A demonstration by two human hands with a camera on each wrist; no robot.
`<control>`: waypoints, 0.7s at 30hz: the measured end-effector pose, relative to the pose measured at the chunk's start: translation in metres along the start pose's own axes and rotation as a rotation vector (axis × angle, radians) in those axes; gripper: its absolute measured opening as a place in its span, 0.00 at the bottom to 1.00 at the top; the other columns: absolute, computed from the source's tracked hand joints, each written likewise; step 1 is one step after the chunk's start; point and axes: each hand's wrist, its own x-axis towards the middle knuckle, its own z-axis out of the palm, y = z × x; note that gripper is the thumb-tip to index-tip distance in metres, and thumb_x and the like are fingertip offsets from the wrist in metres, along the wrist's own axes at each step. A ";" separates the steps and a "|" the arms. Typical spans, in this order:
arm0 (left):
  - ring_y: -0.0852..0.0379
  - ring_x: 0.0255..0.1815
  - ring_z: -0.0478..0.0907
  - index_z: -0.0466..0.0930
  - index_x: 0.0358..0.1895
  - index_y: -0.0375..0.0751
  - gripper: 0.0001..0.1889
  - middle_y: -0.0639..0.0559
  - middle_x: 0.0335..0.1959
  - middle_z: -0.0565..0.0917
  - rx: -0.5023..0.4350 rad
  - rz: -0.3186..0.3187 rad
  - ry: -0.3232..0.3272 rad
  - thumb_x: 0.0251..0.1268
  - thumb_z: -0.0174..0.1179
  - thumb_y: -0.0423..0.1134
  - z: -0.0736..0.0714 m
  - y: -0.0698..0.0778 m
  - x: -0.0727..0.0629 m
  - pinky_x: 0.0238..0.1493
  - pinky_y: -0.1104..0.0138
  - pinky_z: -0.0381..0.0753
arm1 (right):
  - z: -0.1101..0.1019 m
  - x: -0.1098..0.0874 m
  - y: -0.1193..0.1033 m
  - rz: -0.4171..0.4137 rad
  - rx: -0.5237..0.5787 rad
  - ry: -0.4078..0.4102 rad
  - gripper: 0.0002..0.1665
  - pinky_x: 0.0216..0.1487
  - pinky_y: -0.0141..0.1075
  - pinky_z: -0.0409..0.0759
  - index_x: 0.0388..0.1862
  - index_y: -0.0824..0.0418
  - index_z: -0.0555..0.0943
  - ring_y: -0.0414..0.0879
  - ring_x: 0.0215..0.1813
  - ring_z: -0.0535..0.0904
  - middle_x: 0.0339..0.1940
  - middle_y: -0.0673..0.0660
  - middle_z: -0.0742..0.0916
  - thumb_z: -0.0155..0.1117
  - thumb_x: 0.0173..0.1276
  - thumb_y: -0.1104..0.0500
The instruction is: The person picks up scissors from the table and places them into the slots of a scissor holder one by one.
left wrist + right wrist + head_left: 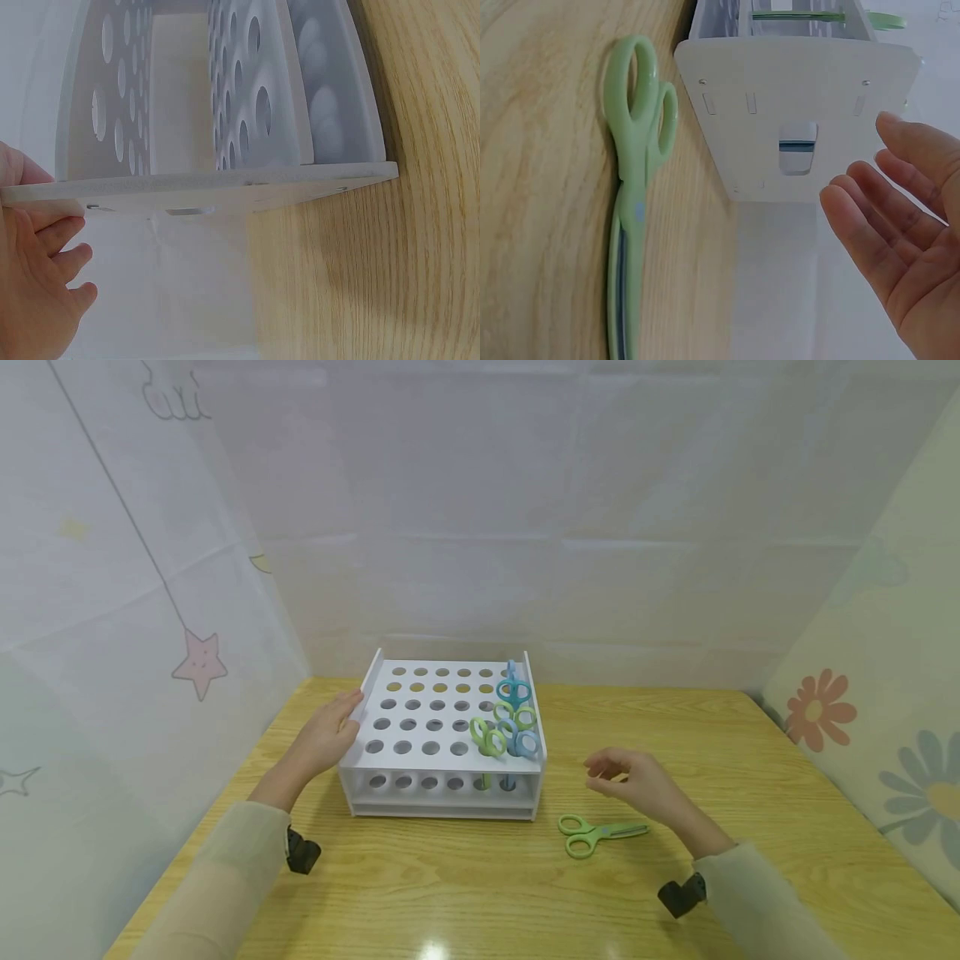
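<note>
A white rack (pixel 416 760) with rows of round holes stands on the table. My left hand (pixel 322 737) holds the top edge of its left side panel (pixel 187 191), thumb on one face and fingers on the other. Several pairs of scissors stand handles up along the right side of the rack, among them teal scissors (pixel 513 692), light blue scissors (pixel 527 743) and green scissors (pixel 487 739). Another pair of green scissors (pixel 600 833) lies flat on the table, right of the rack. Above and beyond it hovers my right hand (pixel 633 785), fingers loosely bent and holding nothing.
The wooden table (pixel 465 893) extends on both sides of the rack. A pale cloth wall (pixel 480 568) rises behind it, with patterned cloth at left and right. The rack's right panel (pixel 817 82) has a small rectangular cutout.
</note>
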 end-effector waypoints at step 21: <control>0.39 0.70 0.46 0.56 0.68 0.30 0.27 0.37 0.69 0.56 -0.002 -0.007 -0.005 0.65 0.39 0.33 -0.001 0.002 -0.001 0.68 0.49 0.45 | 0.021 -0.002 0.014 -0.129 -0.002 -0.186 0.14 0.31 0.34 0.79 0.42 0.67 0.80 0.41 0.34 0.78 0.37 0.59 0.84 0.66 0.59 0.61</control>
